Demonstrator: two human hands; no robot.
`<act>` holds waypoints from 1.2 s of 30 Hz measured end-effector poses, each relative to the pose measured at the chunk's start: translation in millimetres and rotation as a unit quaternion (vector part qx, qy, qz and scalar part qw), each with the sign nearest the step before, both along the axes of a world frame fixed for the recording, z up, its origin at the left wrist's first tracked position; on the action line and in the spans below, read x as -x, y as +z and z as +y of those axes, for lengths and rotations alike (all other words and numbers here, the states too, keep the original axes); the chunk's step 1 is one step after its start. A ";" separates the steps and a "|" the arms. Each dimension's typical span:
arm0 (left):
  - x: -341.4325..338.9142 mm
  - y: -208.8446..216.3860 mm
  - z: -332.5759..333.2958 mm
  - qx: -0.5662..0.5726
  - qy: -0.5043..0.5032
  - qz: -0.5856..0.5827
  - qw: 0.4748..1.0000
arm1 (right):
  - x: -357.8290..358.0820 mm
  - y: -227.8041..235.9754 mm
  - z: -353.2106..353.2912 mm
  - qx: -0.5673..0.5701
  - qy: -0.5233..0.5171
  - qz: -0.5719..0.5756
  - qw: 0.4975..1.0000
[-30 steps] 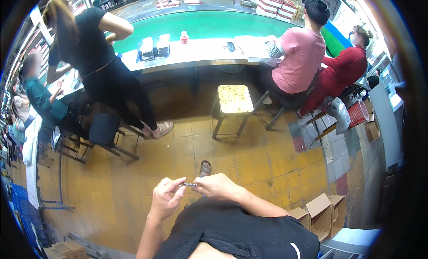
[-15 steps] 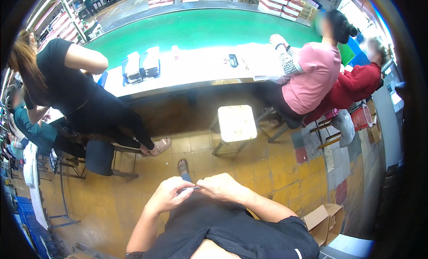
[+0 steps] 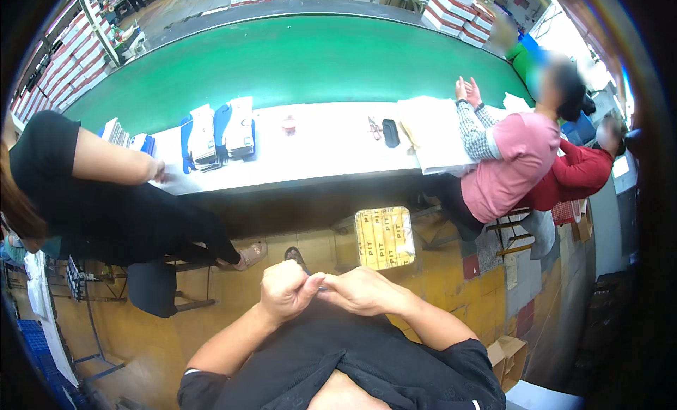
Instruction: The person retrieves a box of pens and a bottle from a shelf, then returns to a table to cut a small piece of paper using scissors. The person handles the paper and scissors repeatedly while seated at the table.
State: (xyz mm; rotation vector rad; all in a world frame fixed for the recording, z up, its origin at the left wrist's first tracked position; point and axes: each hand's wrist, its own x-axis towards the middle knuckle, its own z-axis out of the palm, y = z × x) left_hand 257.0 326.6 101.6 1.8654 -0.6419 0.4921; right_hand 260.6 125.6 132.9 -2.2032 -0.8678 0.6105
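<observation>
My left hand (image 3: pixel 285 290) and my right hand (image 3: pixel 363 291) meet in front of my dark shirt, fingertips together. Both are closed around something slim and greyish, of which only a sliver shows between the fingers; its kind cannot be made out. The left hand is curled like a fist with the thumb pointing to the right hand. The right fingers are pressed together against it. Beyond the hands stands a stool (image 3: pixel 385 237) with a yellow taped seat.
A long white worktop (image 3: pixel 317 149) edges a green belt (image 3: pixel 282 57). On it lie stacks of blue-and-white flat pieces (image 3: pixel 202 138), a small pinkish item (image 3: pixel 288 125) and a black object (image 3: pixel 391 133). Co-workers are at left and right. A cardboard box (image 3: pixel 509 360) is low right.
My view has shifted, bringing the worktop lower in the picture. My hands have drawn closer, hiding more of the slim thing. The left co-worker's hand now reaches to the worktop.
</observation>
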 end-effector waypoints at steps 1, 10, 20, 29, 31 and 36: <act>-17.7 -0.4 4.3 0.003 -0.023 -0.009 1.000 | -16.2 5.1 1.9 0.004 0.006 0.031 0.999; -147.7 -43.3 35.2 -0.045 -0.093 0.102 0.989 | -137.5 -23.8 23.1 -0.011 -0.016 0.204 0.979; -212.9 -163.0 20.1 0.152 0.292 0.458 0.826 | -291.3 -225.9 124.8 -0.214 -0.385 0.298 0.847; -256.2 -187.8 9.2 0.003 0.273 0.503 0.820 | -289.0 -229.3 -55.8 -0.098 -0.319 0.172 0.927; -267.0 -183.9 -1.4 0.019 0.264 0.497 0.827 | -296.6 -218.7 -102.6 -0.081 -0.448 0.030 0.890; -301.2 -180.5 -24.7 0.038 0.303 0.455 0.837 | -350.5 -209.0 -196.7 0.086 -0.534 -0.158 0.826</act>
